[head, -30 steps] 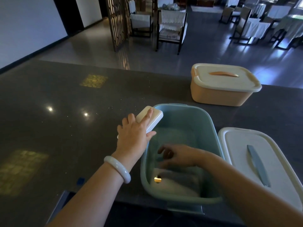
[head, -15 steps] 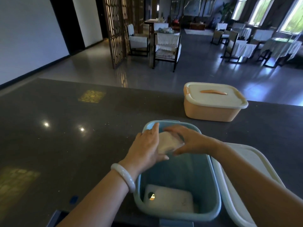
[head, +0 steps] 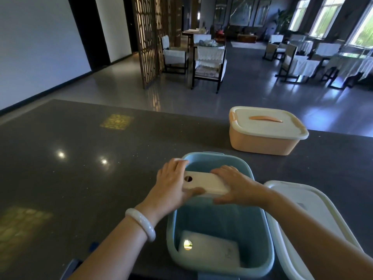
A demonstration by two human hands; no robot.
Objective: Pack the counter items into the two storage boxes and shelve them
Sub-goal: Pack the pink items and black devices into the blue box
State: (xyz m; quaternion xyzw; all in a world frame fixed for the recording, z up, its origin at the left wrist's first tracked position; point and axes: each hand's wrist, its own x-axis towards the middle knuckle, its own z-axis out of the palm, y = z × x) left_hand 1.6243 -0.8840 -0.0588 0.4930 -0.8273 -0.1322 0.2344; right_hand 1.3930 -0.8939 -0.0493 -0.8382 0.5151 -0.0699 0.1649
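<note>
An open blue storage box (head: 262,217) stands on the dark counter close to me. Over its far half I hold a flat white box with a round hole (head: 203,183). My left hand (head: 173,184) grips its left end, thumb underneath. My right hand (head: 238,185) holds its right end with fingers spread over the top. Another white box with a round hole (head: 214,252) lies flat in the bottom of the blue box. The blue box's white lid (head: 314,215) lies on the counter to its right. An orange storage box (head: 262,141) with its white lid on stands farther back.
The dark stone counter (head: 80,168) stretches wide to the left and shows light reflections. Beyond the counter's far edge is a dining room with chairs (head: 207,63), covered tables and a wooden screen (head: 149,37).
The white box has turned flat, and both hands now hold it by its ends over the blue box. The camera has tilted up, showing more of the room.
</note>
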